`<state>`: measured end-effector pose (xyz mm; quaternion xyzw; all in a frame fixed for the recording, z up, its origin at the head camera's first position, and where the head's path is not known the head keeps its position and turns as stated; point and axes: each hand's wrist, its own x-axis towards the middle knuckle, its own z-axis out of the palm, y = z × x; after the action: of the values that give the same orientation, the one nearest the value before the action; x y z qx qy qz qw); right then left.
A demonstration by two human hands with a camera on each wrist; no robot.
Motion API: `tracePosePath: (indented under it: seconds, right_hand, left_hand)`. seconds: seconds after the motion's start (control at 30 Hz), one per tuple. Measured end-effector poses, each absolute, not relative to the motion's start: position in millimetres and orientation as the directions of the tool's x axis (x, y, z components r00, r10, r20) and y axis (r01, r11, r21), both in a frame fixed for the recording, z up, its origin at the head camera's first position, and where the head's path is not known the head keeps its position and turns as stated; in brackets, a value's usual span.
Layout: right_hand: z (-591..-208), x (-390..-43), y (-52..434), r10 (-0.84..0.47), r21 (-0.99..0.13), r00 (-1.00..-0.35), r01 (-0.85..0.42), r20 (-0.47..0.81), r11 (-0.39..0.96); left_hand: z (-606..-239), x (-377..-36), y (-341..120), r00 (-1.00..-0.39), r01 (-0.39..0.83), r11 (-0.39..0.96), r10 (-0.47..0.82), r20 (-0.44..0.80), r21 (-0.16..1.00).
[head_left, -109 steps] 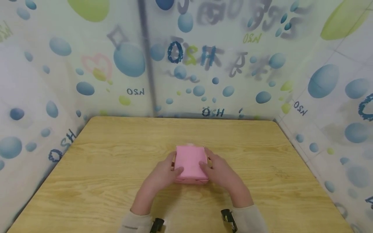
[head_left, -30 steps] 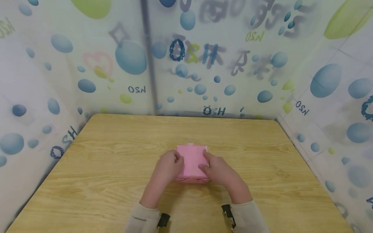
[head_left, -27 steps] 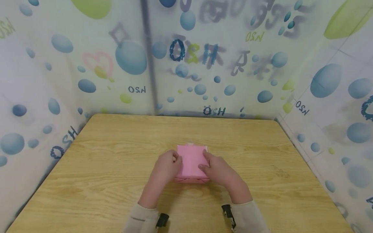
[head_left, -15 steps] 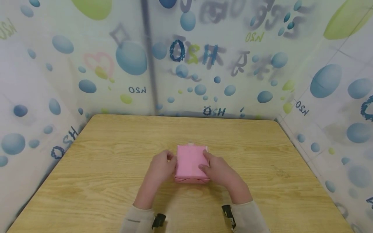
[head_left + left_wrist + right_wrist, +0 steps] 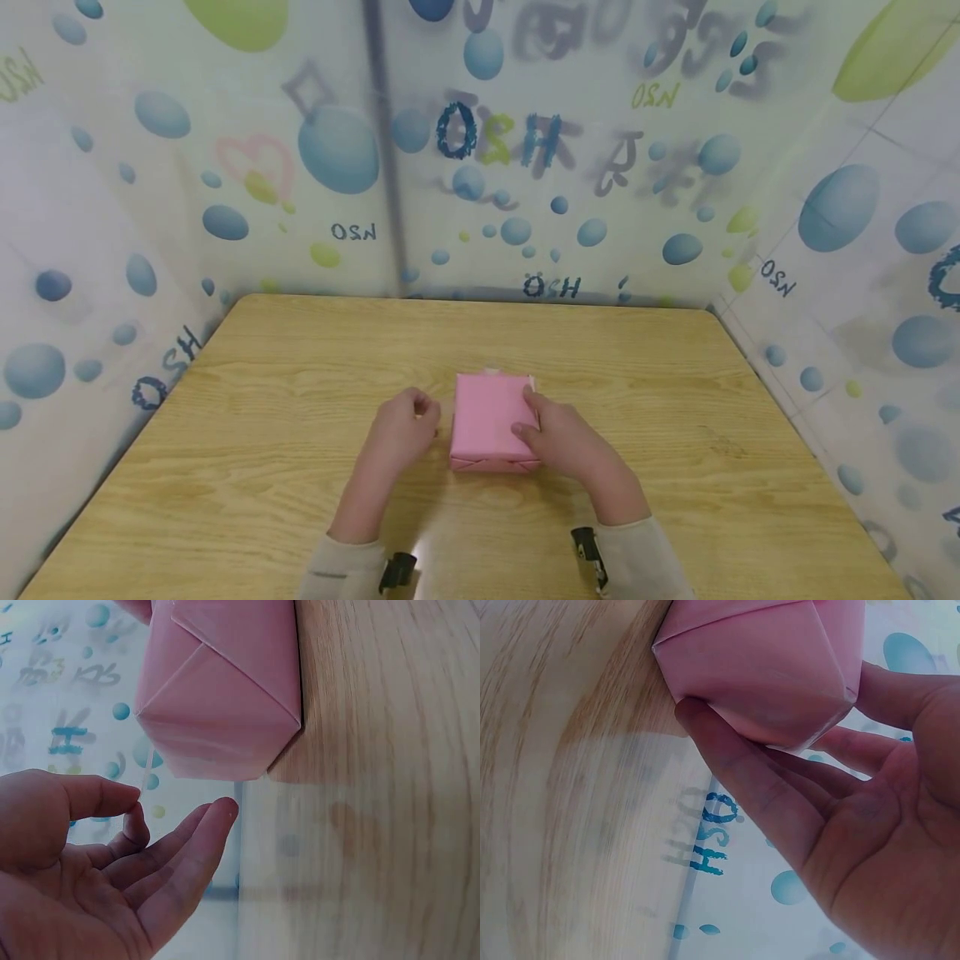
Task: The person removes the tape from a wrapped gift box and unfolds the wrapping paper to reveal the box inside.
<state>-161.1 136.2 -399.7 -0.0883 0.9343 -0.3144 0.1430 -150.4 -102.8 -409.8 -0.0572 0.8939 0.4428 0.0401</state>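
Observation:
A pink paper-wrapped box (image 5: 492, 417) sits on the wooden table, its folded end flaps visible in the left wrist view. My right hand (image 5: 566, 433) holds the box's right side, thumb on the top face and fingers along the end, as the right wrist view shows. Left of the box is my left hand (image 5: 405, 425), clear of the paper. Its thumb and index finger pinch a thin clear strip, seemingly tape (image 5: 148, 769), that runs to the box's edge; the other fingers are extended. A small pale tab (image 5: 491, 372) shows at the box's far edge.
The wooden table (image 5: 300, 358) reaches back to a white curtain-like wall (image 5: 480, 267) printed with blue and green dots and letters. Similar walls stand close on the left and right. Dark bands show at both sleeve cuffs.
My left hand has gone from holding the box's left side to pinching at its top left edge, then moved left away from it. My right hand and the box have barely moved.

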Motion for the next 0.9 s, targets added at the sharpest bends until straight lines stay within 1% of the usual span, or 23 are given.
tracePosePath:
  seconds: [0.23, 0.63, 0.9]
  right_hand:
    - [-399.2, -161.1, 135.9, -0.242, -0.633, -0.938, -0.033, -0.247, 0.774]
    - [-398.7, -160.2, 137.0, -0.253, -0.630, -0.941, -0.059, -0.223, 0.774]
    - [-399.8, -160.8, 136.5, -0.267, -0.621, -0.940, -0.081, -0.213, 0.780]
  left_hand:
    - [-412.9, -149.4, -109.1, -0.987, -0.155, 0.601, -0.065, -0.146, 0.784]
    - [-415.4, -148.7, -116.3, -0.983, -0.166, 0.597, -0.040, -0.178, 0.784]
    - [-417.5, -148.3, -118.4, -0.977, -0.196, 0.638, -0.058, -0.207, 0.745]
